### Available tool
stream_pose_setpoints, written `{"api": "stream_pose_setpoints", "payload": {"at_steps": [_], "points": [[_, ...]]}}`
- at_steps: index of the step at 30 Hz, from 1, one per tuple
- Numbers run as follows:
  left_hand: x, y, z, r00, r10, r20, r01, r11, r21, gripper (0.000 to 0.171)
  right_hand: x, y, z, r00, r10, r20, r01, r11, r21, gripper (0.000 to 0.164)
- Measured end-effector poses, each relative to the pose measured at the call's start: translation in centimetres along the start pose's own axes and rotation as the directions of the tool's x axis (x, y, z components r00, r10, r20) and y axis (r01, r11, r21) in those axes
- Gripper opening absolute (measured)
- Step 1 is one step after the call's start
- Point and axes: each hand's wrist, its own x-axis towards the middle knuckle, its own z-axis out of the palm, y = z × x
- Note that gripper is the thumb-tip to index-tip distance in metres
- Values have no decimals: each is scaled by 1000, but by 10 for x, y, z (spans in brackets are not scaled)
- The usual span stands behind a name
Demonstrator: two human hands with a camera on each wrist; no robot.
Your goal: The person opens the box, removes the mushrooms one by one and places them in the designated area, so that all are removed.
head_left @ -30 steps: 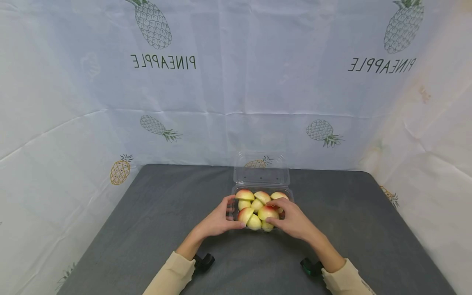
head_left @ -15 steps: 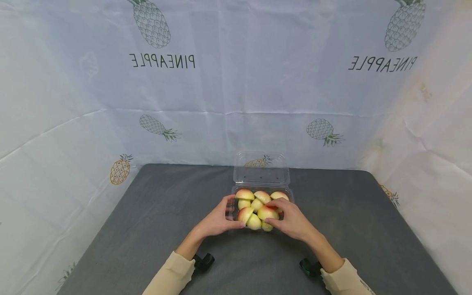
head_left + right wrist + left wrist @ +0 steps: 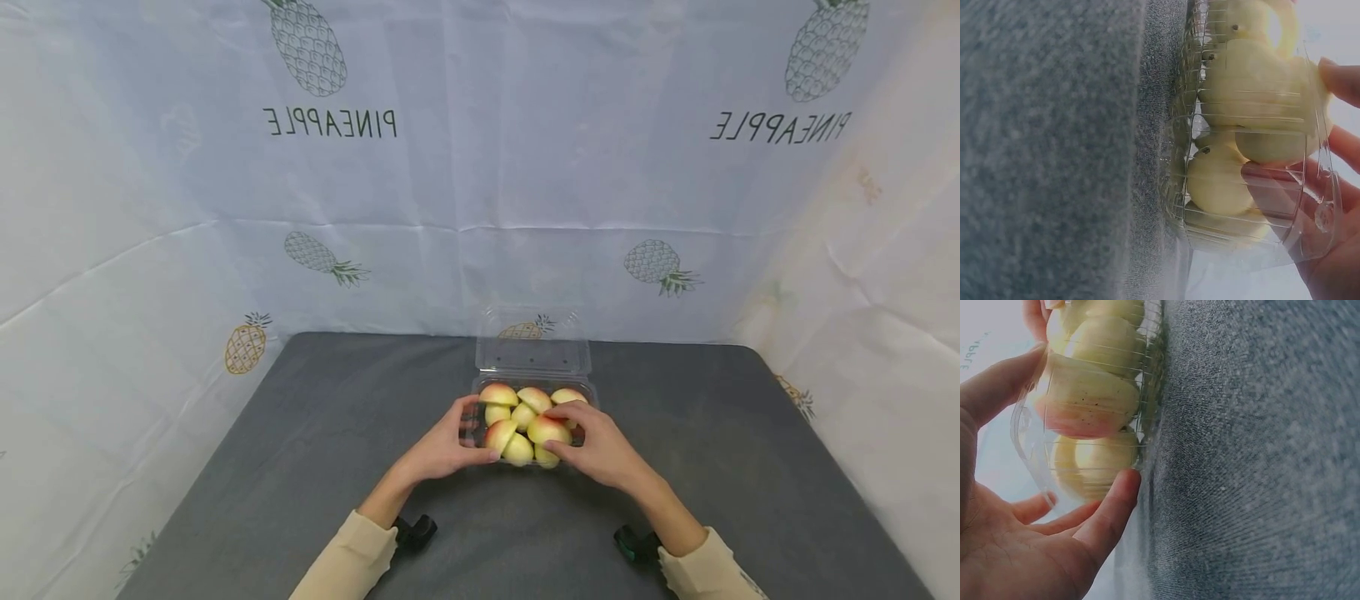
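Observation:
A clear plastic clamshell box [image 3: 594, 393] holds several pale yellow, red-blushed fruits [image 3: 498, 394] in head view; some look like cut halves. Its clear lid [image 3: 532, 360] stands raised behind. My left hand [image 3: 445, 446] grips the box's left side, thumb at the front rim; in the left wrist view, fingers [image 3: 1117, 500] reach along the clear wall. My right hand [image 3: 606, 448] holds a red-and-yellow fruit [image 3: 548, 430] between thumb and fingers, at the front right of the pile. In the right wrist view, the right fingers partly show through the plastic.
The box rests near the back of a dark grey cloth-covered table [image 3: 360, 392]. A white pineapple-print curtain [image 3: 465, 167] hangs behind and along both sides. Each wrist carries a black camera mount, such as the left camera mount [image 3: 415, 533].
My right hand and the fruit it holds have shifted very slightly to the right. The left hand and the box stay in place.

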Motion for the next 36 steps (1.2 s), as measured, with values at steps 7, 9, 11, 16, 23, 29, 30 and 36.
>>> {"api": "stream_pose_setpoints", "payload": {"at_steps": [7, 9, 11, 16, 23, 29, 30, 36], "points": [[1, 0, 1, 1000, 2, -4, -2, 1000, -5, 98, -2, -1, -1, 1000, -20, -15, 20, 1000, -6, 43], [1, 0, 2, 1000, -1, -4, 0, 1000, -11, 98, -1, -2, -1, 999, -29, -22, 29, 1000, -9, 43], [0, 0, 2, 1000, -2, -7, 2, 1000, -16, 98, -1, -2, -1, 999, -39, -28, 39, 999, -10, 42], [0, -1, 1, 1000, 6, -7, -6, 1000, -15, 98, 0, -5, -5, 998, -47, -45, 47, 999, 0, 41], [-1, 0, 1, 1000, 19, -5, -19, 1000, -11, 97, -1, -7, -13, 999, -5, -36, 7, 999, 46, 42], [0, 1, 1, 1000, 18, -3, -18, 1000, -7, 97, -2, -10, -19, 998, -1, -59, 4, 999, 44, 43], [0, 1, 1, 1000, 16, -3, -16, 1000, -6, 97, -2, -10, -20, 998, 2, -62, 1, 999, 42, 43], [0, 2, 1, 1000, 12, -2, -12, 1000, -12, 97, -2, -11, -26, 998, 5, -66, -2, 999, 51, 44]]}}
